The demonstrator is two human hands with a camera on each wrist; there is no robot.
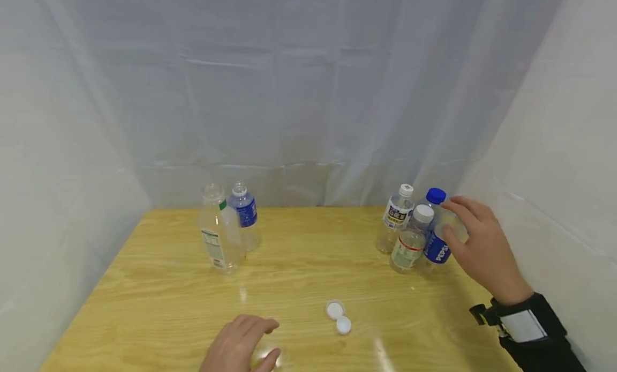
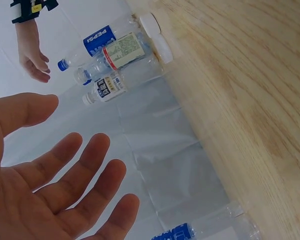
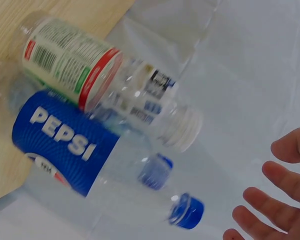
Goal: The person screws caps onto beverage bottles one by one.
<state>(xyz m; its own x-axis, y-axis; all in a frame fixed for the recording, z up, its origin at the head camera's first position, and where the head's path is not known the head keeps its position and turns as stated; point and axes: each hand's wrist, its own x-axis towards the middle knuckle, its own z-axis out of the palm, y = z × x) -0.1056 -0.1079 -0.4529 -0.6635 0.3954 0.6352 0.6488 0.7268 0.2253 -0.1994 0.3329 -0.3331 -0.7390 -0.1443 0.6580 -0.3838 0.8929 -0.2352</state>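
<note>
Bottles standing on a wooden table (image 1: 299, 265) with white sheets hanging all around.
The right hand (image 1: 479, 246) is reaching with loose fingers beside the Pepsi bottle (image 1: 437, 232), not clearly gripping it. The left hand (image 1: 241, 345) is resting relaxed near two white caps (image 1: 339, 317).

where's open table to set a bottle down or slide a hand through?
The biggest bare patch on the table lies mid-table, between the two uncapped bottles at back left and the three capped bottles at back right. The near left is bare too. It is crowded at back right, where the right hand reaches the Pepsi bottle, and near the two loose caps by the left hand.
</note>
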